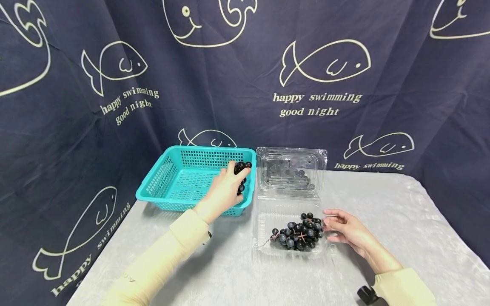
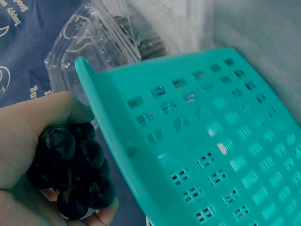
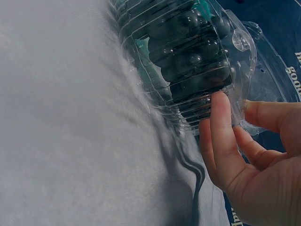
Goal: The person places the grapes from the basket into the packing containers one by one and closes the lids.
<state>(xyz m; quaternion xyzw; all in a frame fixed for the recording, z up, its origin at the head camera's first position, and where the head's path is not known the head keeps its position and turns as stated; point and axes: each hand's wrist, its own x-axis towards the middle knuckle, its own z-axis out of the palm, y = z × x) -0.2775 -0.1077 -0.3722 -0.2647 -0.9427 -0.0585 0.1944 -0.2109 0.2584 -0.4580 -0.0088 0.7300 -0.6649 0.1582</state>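
My left hand (image 1: 223, 189) holds a small bunch of dark grapes (image 1: 241, 166) at the right end of the teal plastic basket (image 1: 151, 187). In the left wrist view, thumb and fingers curl round the grapes (image 2: 70, 165), close beside the basket's rim (image 2: 110, 127). A larger bunch of dark grapes (image 1: 296, 234) lies in the base of an open clear plastic clamshell box (image 1: 264, 221). My right hand (image 1: 354, 233) pinches the right edge of that box. In the right wrist view, its fingertips (image 3: 219, 101) press against the ribbed wall.
The clamshell's lid (image 1: 291, 170) stands raised behind its base, with dark grapes reflected in it. A pale grey cloth (image 1: 363, 195) covers the table. Dark blue curtains (image 1: 249, 85) with fish drawings hang behind and at both sides.
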